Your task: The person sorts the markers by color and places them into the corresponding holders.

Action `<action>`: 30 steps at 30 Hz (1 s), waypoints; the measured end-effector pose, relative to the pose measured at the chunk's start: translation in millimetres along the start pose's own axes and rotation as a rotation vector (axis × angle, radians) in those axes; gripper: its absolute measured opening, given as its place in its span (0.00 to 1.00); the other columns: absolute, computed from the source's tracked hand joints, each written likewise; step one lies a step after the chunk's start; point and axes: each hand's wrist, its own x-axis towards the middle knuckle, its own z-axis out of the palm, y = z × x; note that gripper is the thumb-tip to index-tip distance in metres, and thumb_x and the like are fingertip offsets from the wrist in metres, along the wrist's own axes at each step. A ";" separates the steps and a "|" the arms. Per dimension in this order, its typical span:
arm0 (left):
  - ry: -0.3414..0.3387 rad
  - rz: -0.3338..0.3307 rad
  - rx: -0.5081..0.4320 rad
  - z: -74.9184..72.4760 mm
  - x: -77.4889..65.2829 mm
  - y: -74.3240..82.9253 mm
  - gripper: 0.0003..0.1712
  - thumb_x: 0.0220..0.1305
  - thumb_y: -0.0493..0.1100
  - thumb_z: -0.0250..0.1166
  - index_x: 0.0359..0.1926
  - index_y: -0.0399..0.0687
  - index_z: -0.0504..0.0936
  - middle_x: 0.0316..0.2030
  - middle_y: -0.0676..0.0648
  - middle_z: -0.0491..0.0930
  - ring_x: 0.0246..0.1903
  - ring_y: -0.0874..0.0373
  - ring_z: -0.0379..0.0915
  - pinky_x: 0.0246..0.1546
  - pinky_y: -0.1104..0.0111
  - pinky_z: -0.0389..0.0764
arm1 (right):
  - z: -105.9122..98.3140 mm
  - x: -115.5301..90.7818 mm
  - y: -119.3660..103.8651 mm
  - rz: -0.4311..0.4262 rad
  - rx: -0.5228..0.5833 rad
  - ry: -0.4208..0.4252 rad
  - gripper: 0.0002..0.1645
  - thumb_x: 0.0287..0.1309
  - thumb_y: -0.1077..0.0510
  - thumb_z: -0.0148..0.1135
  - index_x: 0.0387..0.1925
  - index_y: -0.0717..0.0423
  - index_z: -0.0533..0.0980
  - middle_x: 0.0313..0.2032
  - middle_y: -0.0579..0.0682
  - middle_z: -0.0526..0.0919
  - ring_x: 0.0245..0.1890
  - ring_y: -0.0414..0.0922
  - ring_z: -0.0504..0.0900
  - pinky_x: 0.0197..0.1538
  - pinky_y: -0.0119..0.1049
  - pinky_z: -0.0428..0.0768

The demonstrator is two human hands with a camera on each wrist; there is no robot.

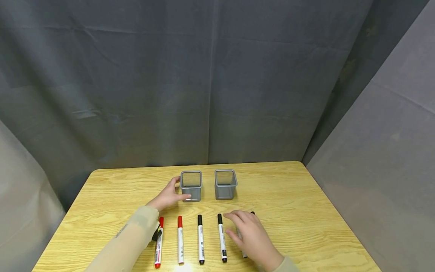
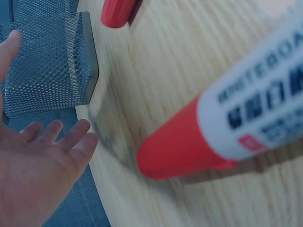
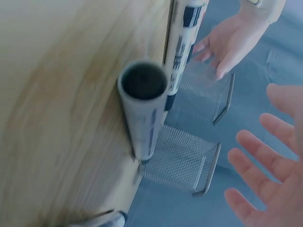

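Note:
My left hand (image 1: 169, 196) is at the left mesh pen holder (image 1: 192, 194), its fingers by the left side and its thumb across the front. In the left wrist view its fingers look loosely spread beside the mesh; firm contact cannot be made out. Over the black-capped markers at the right hovers my right hand (image 1: 253, 236), fingers apart and slightly bent, holding nothing. It partly covers a marker (image 1: 244, 254) there. Left of it lie a black-capped marker (image 1: 222, 238) and another black-capped marker (image 1: 201, 240). Two red-capped markers, one outer (image 1: 158, 247) and one inner (image 1: 181, 241), lie near my left forearm.
A second mesh pen holder (image 1: 224, 192) stands right of the first, near the back of the wooden table (image 1: 299, 211). Grey curtains (image 1: 153, 94) hang behind the table and at its sides. The left sleeve (image 1: 125, 238) passes beside the outer red-capped marker.

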 end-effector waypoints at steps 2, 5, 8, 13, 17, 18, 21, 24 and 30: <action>-0.003 -0.003 -0.002 0.5 0.9 -0.6 0.57 0.62 0.46 0.77 0.79 0.37 0.50 0.79 0.32 0.51 0.74 0.25 0.53 0.72 0.40 0.65 | 0.8 -0.7 -4.0 -0.013 0.006 -0.010 0.28 0.59 0.46 0.76 0.61 0.41 0.79 0.53 0.38 0.82 0.54 0.40 0.82 0.60 0.49 0.81; -0.002 -0.009 -0.001 1.3 2.2 -1.6 0.57 0.62 0.46 0.77 0.79 0.37 0.50 0.79 0.32 0.51 0.74 0.26 0.54 0.72 0.40 0.66 | 2.0 -1.3 -10.5 -0.048 0.008 -0.016 0.28 0.59 0.46 0.75 0.60 0.41 0.79 0.52 0.36 0.82 0.53 0.38 0.81 0.61 0.47 0.81; 0.004 -0.017 0.001 2.3 3.2 -2.5 0.57 0.62 0.47 0.77 0.79 0.39 0.50 0.79 0.33 0.51 0.75 0.28 0.55 0.71 0.41 0.67 | 2.9 -1.2 -17.1 -0.093 0.004 -0.025 0.27 0.60 0.46 0.75 0.60 0.40 0.79 0.51 0.35 0.81 0.52 0.37 0.81 0.59 0.45 0.81; -0.007 -0.008 0.004 3.5 2.9 -1.5 0.56 0.63 0.45 0.76 0.79 0.38 0.50 0.78 0.32 0.51 0.73 0.28 0.57 0.67 0.41 0.73 | 3.3 0.2 -27.7 -0.173 0.028 -0.083 0.27 0.60 0.48 0.75 0.60 0.41 0.79 0.51 0.37 0.81 0.51 0.39 0.81 0.56 0.47 0.83; -0.022 -0.002 -0.014 4.1 2.3 -0.1 0.56 0.63 0.44 0.75 0.79 0.37 0.49 0.78 0.30 0.49 0.73 0.27 0.57 0.66 0.40 0.73 | 2.9 0.9 -35.3 -0.238 0.052 -0.129 0.25 0.61 0.49 0.75 0.59 0.41 0.79 0.50 0.37 0.81 0.51 0.40 0.81 0.55 0.46 0.82; -0.023 -0.002 -0.015 4.4 2.6 -0.3 0.56 0.63 0.44 0.75 0.79 0.37 0.49 0.78 0.30 0.49 0.73 0.27 0.57 0.66 0.40 0.73 | 3.1 1.0 -37.1 -0.258 0.057 -0.133 0.24 0.61 0.49 0.75 0.58 0.41 0.80 0.50 0.37 0.81 0.51 0.40 0.81 0.55 0.45 0.82; -0.017 -0.011 -0.016 5.0 4.2 -1.9 0.55 0.63 0.44 0.75 0.80 0.39 0.50 0.78 0.31 0.50 0.74 0.28 0.57 0.67 0.40 0.71 | 4.9 1.1 -40.9 -0.319 0.057 -0.142 0.24 0.60 0.49 0.76 0.57 0.40 0.80 0.50 0.36 0.81 0.50 0.39 0.81 0.56 0.44 0.82; -0.015 -0.011 -0.015 5.7 6.3 -3.5 0.55 0.63 0.44 0.75 0.79 0.40 0.50 0.78 0.32 0.51 0.74 0.28 0.57 0.67 0.40 0.72 | 8.1 1.7 -43.2 -0.365 0.055 -0.172 0.24 0.60 0.50 0.75 0.57 0.39 0.80 0.50 0.36 0.82 0.51 0.38 0.81 0.59 0.44 0.82; -0.018 -0.010 -0.019 6.7 8.5 -7.7 0.54 0.63 0.44 0.75 0.79 0.39 0.51 0.78 0.32 0.52 0.74 0.28 0.56 0.68 0.41 0.71 | 14.5 5.0 -46.1 -0.414 0.086 -0.238 0.24 0.61 0.52 0.74 0.58 0.39 0.80 0.51 0.36 0.83 0.51 0.37 0.80 0.58 0.44 0.83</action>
